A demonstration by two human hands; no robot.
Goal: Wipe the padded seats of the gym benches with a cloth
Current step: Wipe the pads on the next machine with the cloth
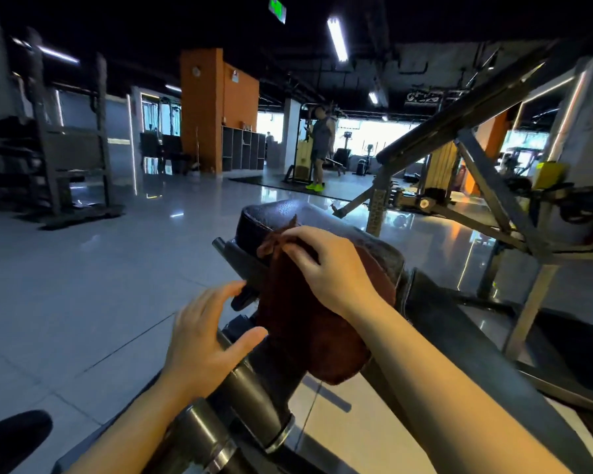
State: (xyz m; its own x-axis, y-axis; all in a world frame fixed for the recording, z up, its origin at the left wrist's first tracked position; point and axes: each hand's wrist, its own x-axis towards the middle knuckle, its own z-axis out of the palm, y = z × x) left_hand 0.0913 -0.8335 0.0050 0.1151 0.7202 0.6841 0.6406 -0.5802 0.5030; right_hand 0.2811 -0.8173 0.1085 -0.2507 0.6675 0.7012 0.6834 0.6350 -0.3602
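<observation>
A dark padded seat [288, 213] of a gym bench sits in the middle of the view, its leather surface shiny. A reddish-brown cloth [302, 319] lies draped over the seat's near part and hangs down its front. My right hand [326, 265] rests on top of the cloth, fingers bent and pinching its upper edge against the pad. My left hand [206, 330] hovers with spread, relaxed fingers just left of the cloth, above the bench's black metal frame [243, 381], holding nothing.
An inclined backrest and steel frame [476, 159] rise to the right. A rack with dark weights [59, 165] stands at the left. A person [320, 148] stands far back near a machine. An orange column [216, 107] is behind. Glossy tiled floor [83, 285] spreads to the left.
</observation>
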